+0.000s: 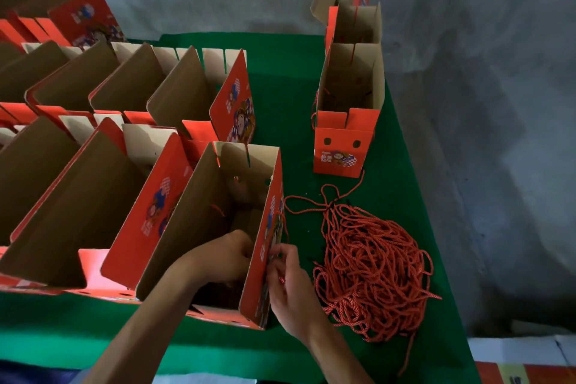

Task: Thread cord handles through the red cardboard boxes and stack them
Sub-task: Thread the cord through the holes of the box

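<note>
- Many red cardboard boxes point(131, 97), open at the top with brown insides, stand in rows across the left half of the bench point(290, 72).
- Printing on the box sides: a cartoon figure with blue-and-white checker patches and pale lettering; the lettering is too blurred to read, and no brand can be made out.
- The nearest open box point(224, 212) stands at the front edge of the bench, just beside the rows. Small round holes show in its walls near the top.
- The left hand point(223, 259) reaches down inside that box, fingers curled against the inner face of the right wall; what it holds, if anything, cannot be told.
- The right hand point(288, 282) is outside the same wall, fingers pinching a red cord end point(281, 279) close to the printed panel.
- A loose heap of red twisted cords point(372, 271) lies on the bench just right of the hands, with a few strands trailing toward the far side.
- A stack of boxes point(349, 97), nested one in another, lies at the far right of the bench, well apart from the rows; its near end shows two holes and a small printed label, unreadable.
- Surface: green felt-like cloth covers the bench.
- Room: rough grey concrete wall and floor behind and to the right; dim light.
</note>
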`<state>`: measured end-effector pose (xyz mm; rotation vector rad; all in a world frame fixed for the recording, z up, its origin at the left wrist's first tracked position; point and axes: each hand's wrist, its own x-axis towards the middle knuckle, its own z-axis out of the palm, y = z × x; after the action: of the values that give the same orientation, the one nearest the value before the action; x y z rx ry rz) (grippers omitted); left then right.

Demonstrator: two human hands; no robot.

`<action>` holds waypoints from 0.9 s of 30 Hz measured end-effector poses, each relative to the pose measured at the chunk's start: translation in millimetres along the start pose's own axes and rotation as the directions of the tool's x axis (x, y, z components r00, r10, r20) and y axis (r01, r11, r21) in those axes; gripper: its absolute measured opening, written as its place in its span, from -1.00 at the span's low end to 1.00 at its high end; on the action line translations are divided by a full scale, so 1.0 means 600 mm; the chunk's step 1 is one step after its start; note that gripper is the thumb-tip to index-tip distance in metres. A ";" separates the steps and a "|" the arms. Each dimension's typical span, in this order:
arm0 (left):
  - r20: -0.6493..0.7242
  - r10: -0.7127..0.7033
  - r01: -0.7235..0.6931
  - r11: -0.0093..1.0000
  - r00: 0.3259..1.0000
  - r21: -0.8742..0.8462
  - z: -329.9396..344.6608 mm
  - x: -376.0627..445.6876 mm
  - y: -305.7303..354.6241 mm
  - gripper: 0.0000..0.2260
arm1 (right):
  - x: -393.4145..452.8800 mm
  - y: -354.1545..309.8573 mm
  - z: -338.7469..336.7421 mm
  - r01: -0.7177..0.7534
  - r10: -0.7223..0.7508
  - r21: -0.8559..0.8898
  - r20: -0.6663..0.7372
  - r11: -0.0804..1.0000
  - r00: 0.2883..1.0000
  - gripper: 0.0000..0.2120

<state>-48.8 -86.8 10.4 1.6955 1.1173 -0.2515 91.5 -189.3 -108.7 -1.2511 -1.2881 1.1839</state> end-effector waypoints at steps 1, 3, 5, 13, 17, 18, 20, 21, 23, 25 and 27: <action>-0.015 0.011 -0.011 1.000 1.000 0.012 0.000 -0.001 0.001 -0.83 | 0.001 0.000 0.001 0.005 -0.005 -0.058 -0.002 0.998 1.000 -0.88; -0.038 0.020 -0.019 0.999 0.999 0.049 0.002 -0.001 0.003 -0.81 | 0.004 0.001 0.000 0.004 -0.007 -0.156 -0.016 0.988 1.000 -0.88; -0.024 -0.011 0.013 0.997 1.000 0.077 0.004 0.003 0.003 -0.83 | 0.008 0.002 -0.004 -0.019 0.015 -0.134 -0.031 0.991 0.999 -0.84; 0.012 -0.106 0.105 0.992 0.994 0.069 0.004 0.003 0.000 -0.75 | 0.039 0.120 -0.086 -0.352 0.131 -0.745 -0.341 0.566 0.931 -0.70; 0.023 -0.108 0.106 0.993 0.994 0.055 0.005 0.004 0.003 -0.73 | 0.050 0.151 -0.106 -0.342 0.220 -0.883 -0.282 0.320 0.934 -0.72; 0.029 -0.109 0.107 0.992 0.994 0.060 0.006 0.004 0.003 -0.72 | 0.053 0.153 -0.105 -0.326 0.223 -0.899 -0.268 0.291 0.937 -0.76; 0.033 -0.107 0.105 0.992 0.994 0.072 0.008 0.004 0.002 -0.69 | 0.062 0.150 -0.102 -0.318 0.228 -0.910 -0.261 0.265 0.938 -0.83; 0.027 -0.099 0.097 0.993 0.995 0.071 0.009 0.004 0.001 -0.69 | 0.066 0.147 -0.102 -0.316 0.234 -0.913 -0.258 0.259 0.937 -0.86; -0.011 -0.070 0.071 0.995 0.997 0.072 0.009 0.003 0.002 -0.72 | 0.074 0.140 -0.103 -0.305 0.248 -0.919 -0.243 0.252 0.938 -0.87; -0.050 -0.045 0.049 0.995 0.998 0.089 0.008 0.002 0.003 -0.77 | 0.077 0.135 -0.104 -0.301 0.253 -0.915 -0.234 0.270 0.939 -0.85; -0.055 -0.037 0.043 0.994 0.998 0.100 0.007 0.000 0.005 -0.82 | 0.076 0.132 -0.102 -0.314 0.235 -0.888 -0.243 0.335 0.941 -0.78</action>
<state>-45.2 -90.1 10.4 1.7794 1.1958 -0.2945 157.9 -141.4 -182.2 -2.4026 -1.8172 0.5087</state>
